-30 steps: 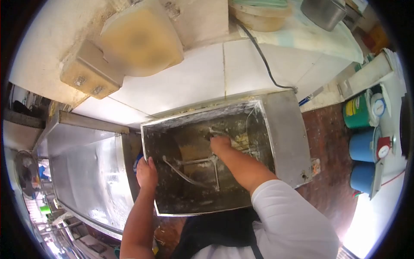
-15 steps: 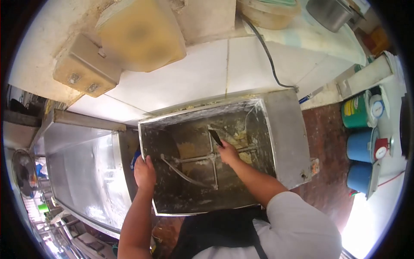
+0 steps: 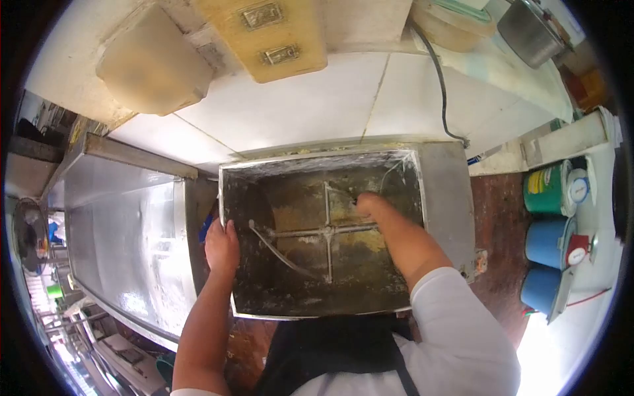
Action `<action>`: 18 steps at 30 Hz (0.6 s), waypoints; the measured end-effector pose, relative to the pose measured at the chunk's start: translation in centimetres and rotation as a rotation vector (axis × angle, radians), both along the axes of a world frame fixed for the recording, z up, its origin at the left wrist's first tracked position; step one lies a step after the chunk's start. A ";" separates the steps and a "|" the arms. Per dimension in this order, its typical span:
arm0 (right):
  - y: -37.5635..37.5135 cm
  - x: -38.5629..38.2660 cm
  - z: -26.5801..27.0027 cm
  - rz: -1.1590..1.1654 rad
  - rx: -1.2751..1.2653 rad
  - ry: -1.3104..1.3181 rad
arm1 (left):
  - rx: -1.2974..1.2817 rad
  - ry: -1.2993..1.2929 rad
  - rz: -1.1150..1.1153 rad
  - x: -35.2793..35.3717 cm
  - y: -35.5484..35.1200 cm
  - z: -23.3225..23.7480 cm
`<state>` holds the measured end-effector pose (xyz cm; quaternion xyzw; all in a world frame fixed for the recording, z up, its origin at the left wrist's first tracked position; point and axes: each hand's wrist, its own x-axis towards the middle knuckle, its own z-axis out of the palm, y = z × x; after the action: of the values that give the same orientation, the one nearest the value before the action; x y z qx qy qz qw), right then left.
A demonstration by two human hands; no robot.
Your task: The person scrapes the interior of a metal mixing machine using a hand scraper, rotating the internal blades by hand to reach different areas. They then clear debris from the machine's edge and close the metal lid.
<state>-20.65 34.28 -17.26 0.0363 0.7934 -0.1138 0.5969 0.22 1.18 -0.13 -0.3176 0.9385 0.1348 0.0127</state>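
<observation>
A deep rectangular metal tub (image 3: 323, 313) stands in front of me, its inner walls smeared with pale residue. Inside it is a frame of crossed metal bars (image 3: 328, 230) with a curved bar at its left. My left hand (image 3: 222, 245) is closed over the tub's left rim, thumb upward, fingers partly hidden outside. Just behind those fingers shows something blue (image 3: 205, 228). My right hand (image 3: 371, 207) reaches inside, toward the back right, closed around a dark flat tool like a scraper; the hand now hides nearly all of it.
A shiny steel counter (image 3: 132, 237) lies left of the tub. To the right are a grey metal housing (image 3: 448, 211), a green bucket (image 3: 547, 189) and blue buckets (image 3: 547, 240). A black cable (image 3: 441, 86) hangs down the tiled wall behind.
My right hand has moved right and farther back inside the tub, and the dark tool is now mostly hidden. My left hand keeps its hold on the rim. The camera view has shifted.
</observation>
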 end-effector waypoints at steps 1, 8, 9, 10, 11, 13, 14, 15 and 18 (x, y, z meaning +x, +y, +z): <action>0.2 -0.8 0.9 0.290 0.018 0.156 | -0.006 0.026 -0.030 0.0 -0.1 -0.1; -2.9 -5.1 3.9 0.504 0.062 0.334 | 0.044 0.018 0.011 -0.2 0.4 0.7; -3.3 -5.0 4.2 0.509 0.061 0.332 | 0.044 0.022 0.011 -0.2 0.3 0.5; -3.8 -4.9 4.8 0.428 0.022 0.366 | 0.044 0.025 0.011 -0.1 0.2 0.4; -4.3 -4.8 5.4 0.348 -0.017 0.400 | 0.044 0.021 0.018 -0.1 0.2 0.3; -5.0 -4.9 4.3 0.245 -0.043 0.367 | 0.060 0.066 -0.013 0.0 0.2 0.4; -5.2 -5.0 3.7 0.134 -0.068 0.335 | 0.063 0.061 -0.002 0.1 -0.1 -0.1; -5.4 -5.1 3.7 0.145 -0.066 0.329 | 0.018 0.091 -0.015 0.1 -0.2 -0.6; -5.7 -5.0 4.1 0.177 -0.086 0.279 | -0.001 0.081 -0.002 0.3 -0.1 -0.8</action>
<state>-25.69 28.56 -13.17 -0.0756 0.8629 -0.0985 0.4899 0.50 1.08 -0.91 -0.3108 0.9386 0.1473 -0.0253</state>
